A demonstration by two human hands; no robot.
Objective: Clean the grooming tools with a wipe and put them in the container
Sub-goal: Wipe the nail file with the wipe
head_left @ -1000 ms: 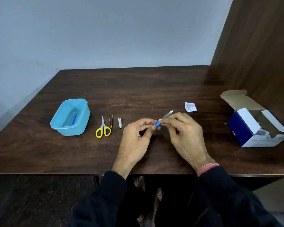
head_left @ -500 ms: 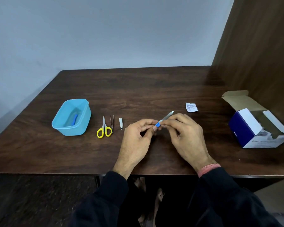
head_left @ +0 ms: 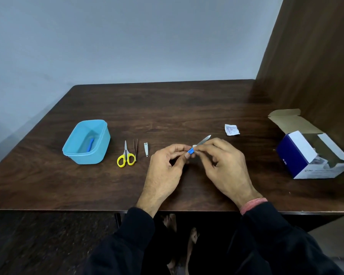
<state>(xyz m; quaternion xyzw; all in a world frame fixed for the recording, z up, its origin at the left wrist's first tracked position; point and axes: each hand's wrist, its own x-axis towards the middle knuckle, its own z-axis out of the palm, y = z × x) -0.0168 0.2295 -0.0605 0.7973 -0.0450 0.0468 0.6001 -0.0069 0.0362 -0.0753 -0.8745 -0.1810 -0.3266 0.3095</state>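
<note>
While the file [head_left: 202,143] has hardly shifted in the last second, hovering over the table's [head_left: 167,108] middle near its front edge, my left hand [head_left: 165,171] pinches its blue handle and my right hand [head_left: 224,167] pinches a wipe on the blade, so I'm likely mid-clean, container [head_left: 87,141] next.

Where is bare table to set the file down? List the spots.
Free: the far table behind the tools; the near-left corner before the blue container; the stretch between the wrapper and the box. Crowded: scissors, tweezers and clipper beside the container.

Dim even light, soft shadows, sharp focus, wide-angle edge bending
</note>
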